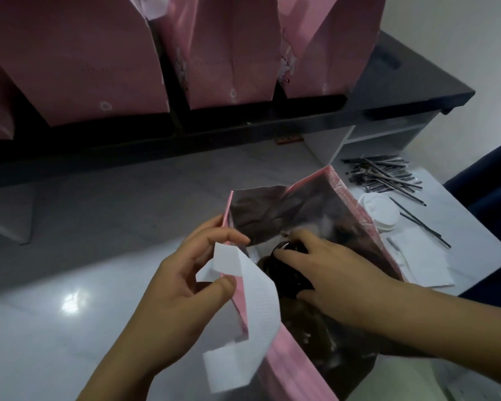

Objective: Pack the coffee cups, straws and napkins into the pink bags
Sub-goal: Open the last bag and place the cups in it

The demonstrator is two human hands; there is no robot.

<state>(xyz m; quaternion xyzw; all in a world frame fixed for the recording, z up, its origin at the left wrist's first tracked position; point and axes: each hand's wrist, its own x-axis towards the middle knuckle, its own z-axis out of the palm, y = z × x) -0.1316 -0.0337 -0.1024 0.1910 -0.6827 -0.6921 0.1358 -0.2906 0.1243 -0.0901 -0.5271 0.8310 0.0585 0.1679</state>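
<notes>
An open pink bag (356,198) stands on the white counter in front of me. My left hand (180,287) pinches its near left rim beside the white paper handle (258,302). My right hand (330,273) reaches inside the bag, fingers curled over a dark-lidded cup (287,273) that is mostly hidden. To the right of the bag sits a white-lidded coffee cup (379,212). White napkins (420,259) lie beside it. A pile of black wrapped straws (385,175) lies farther back on the right.
Several more pink bags (229,53) stand in a row on a dark raised shelf (411,91) at the back. The white counter (70,285) stretches to the left. A dark blue surface (486,195) shows past the counter's right edge.
</notes>
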